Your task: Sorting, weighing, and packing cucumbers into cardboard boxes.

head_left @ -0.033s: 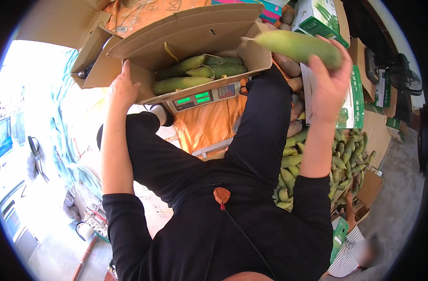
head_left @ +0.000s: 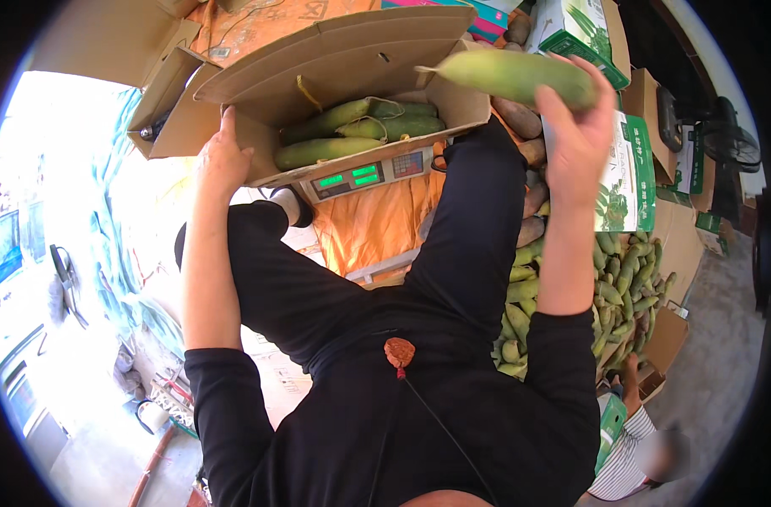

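Observation:
My right hand is closed round the thick end of a long green radish. The radish is raised beside the right end of an open cardboard box, its thin tail pointing left over the box. Several green radishes lie lengthwise inside, near the front wall. My left hand grips the box's left edge, index finger stretched up along it and thumb on the inner side; its other fingers are partly hidden. Under the box is a scale with a lit green display.
Between my legs lies an orange sheet. A heap of green radishes spreads on my right, with darker roots near my knee. Printed green-and-white cartons stand at the right, and a fan behind. A co-worker in a striped shirt is at lower right.
My right hand has moved a little to the left with the green radish, bringing it nearer the box opening. My left hand and the box have stayed put.

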Demonstrator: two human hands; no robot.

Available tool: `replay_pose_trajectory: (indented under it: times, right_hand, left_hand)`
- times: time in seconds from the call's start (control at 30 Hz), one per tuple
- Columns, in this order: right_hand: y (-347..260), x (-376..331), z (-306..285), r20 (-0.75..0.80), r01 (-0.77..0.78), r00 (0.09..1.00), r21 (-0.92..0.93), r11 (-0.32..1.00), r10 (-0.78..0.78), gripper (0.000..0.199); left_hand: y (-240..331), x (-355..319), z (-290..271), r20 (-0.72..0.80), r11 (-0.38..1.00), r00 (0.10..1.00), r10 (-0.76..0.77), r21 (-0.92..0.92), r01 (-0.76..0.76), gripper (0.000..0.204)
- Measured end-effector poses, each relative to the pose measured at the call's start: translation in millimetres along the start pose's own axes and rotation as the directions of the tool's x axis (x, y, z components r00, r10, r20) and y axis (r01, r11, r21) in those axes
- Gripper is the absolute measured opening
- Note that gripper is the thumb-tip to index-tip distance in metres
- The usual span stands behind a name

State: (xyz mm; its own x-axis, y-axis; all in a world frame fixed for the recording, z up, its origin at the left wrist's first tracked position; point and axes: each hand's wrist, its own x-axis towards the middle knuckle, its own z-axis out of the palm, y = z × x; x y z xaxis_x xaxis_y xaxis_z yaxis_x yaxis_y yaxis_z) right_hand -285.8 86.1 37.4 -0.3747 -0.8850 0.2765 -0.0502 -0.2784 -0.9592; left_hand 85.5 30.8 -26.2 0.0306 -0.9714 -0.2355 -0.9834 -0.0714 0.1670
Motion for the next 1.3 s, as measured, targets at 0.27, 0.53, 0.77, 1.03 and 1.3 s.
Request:
replay_pose_trajectory:
  times: [0.27, 0.53, 0.77, 1.03, 1.3]
  right_hand:
    - [69, 21, 33, 0.117, -0.257, 0.953, -0.184, 0.949, 0.281, 0.046]
    - [60, -9, -63, -0.006, -0.247, 0.965, -0.36, 0.9, 0.263, 0.027]
    - [130, -104, -167, -0.224, -0.466, 0.878, -0.607, 0.644, 0.424, 0.022]
    - [217, -253, -255, -0.466, -0.705, 0.666, -0.649, 0.286, 0.583, 0.025]
    - [224, -312, -271, -0.744, -0.752, 0.603, -0.651, -0.105, 0.288, 0.053]
  left_hand:
    - [4, 7, 2, 0.012, 0.999, 0.999, 0.044, 0.016, -0.044, 0.073]
    - [-16, 5, 3, -0.012, 0.994, 0.994, 0.111, 0.01, -0.111, 0.071]
    - [-13, 9, 7, -0.007, 0.997, 0.997, 0.082, 0.017, -0.081, 0.07]
    - [1, 12, 6, 0.03, 0.999, 0.999, 0.039, 0.005, -0.039, 0.071]
    - [-16, 10, 3, -0.06, 0.999, 0.997, 0.037, 0.035, -0.035, 0.07]
